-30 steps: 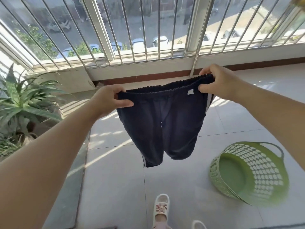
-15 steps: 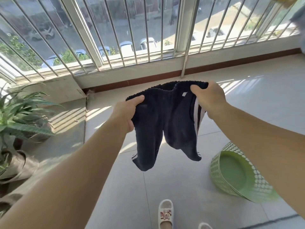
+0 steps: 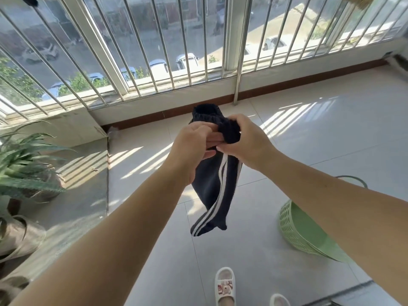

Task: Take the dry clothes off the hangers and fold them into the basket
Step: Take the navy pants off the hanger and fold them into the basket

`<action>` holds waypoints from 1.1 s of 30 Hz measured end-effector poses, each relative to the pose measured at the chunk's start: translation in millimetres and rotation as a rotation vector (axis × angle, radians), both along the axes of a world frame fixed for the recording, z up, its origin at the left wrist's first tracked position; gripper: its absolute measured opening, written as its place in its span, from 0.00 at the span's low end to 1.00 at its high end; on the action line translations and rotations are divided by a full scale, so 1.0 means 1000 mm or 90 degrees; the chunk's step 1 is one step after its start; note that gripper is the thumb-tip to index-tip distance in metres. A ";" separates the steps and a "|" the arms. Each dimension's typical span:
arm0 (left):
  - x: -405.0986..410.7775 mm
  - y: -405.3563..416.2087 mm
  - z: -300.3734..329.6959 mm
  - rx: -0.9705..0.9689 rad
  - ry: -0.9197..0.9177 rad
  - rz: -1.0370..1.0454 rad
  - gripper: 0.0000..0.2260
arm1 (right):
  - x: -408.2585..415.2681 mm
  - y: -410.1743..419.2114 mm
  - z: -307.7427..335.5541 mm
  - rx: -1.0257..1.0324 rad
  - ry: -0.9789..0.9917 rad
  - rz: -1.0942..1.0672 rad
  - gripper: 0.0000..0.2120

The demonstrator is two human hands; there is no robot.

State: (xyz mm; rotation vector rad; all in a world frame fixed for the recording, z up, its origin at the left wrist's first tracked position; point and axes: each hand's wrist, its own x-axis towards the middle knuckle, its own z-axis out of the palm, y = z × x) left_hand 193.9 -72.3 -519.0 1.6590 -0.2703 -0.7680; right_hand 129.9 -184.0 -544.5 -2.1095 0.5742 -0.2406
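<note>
Both hands meet in front of the barred window (image 3: 154, 51), holding a pair of dark shorts (image 3: 215, 186) folded lengthwise, white side stripes showing. The left hand (image 3: 194, 146) and right hand (image 3: 245, 140) each have their grip on the bunched elastic waistband, fingers touching, and the legs hang free above the tiled floor (image 3: 309, 140). A green basket (image 3: 295, 226) lies tipped on its side near the floor's right edge. A potted plant (image 3: 24, 164) stands at the left edge. A white slipper (image 3: 225, 288) shows below.
</note>
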 end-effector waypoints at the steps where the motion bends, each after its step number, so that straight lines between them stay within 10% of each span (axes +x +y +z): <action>1: 0.001 0.001 -0.002 0.027 -0.078 0.013 0.09 | 0.000 -0.001 0.002 -0.006 -0.017 -0.013 0.24; 4: 0.016 0.010 -0.016 0.157 -0.286 0.100 0.16 | -0.001 -0.009 0.012 0.047 -0.058 -0.038 0.22; 9: 0.045 0.016 -0.035 0.212 -0.160 -0.069 0.51 | -0.016 -0.031 0.041 0.180 -0.095 -0.004 0.17; 18: 0.023 -0.060 -0.007 0.015 -0.146 -0.205 0.17 | -0.071 -0.098 0.077 0.069 -0.061 -0.001 0.16; 33: -0.080 -0.208 0.079 -0.195 -0.270 -0.158 0.16 | -0.162 -0.188 0.144 -0.241 -0.308 -0.304 0.13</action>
